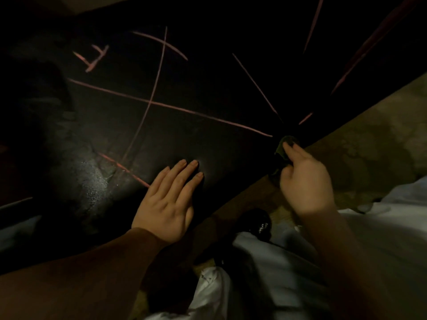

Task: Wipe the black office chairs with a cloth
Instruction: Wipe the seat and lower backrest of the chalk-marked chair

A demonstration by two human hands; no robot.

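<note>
In the head view, a black office chair filled most of the upper and left part of the dim frame, its leather-like surface crossed by thin pinkish stitching lines that ran out ahead of both hands. The left hand lay palm-down on the chair near its lower edge, its 4 fingers straight and close together, holding nothing. A worn, cracked patch on the chair caught the light just to the left of this hand. The right hand was well to the right of the left one, at the edge of the chair. It gripped a small dark green cloth, with the fingers curled round it and 1 finger laid along its top. The bunched cloth touched the chair's edge, just beyond the fingertips, close to where several stitching lines met. To the right of that hand lay a mottled tan floor. White clothing showed below and between the forearms, and a glossy black object sat between the wrists, too dark to identify.
</note>
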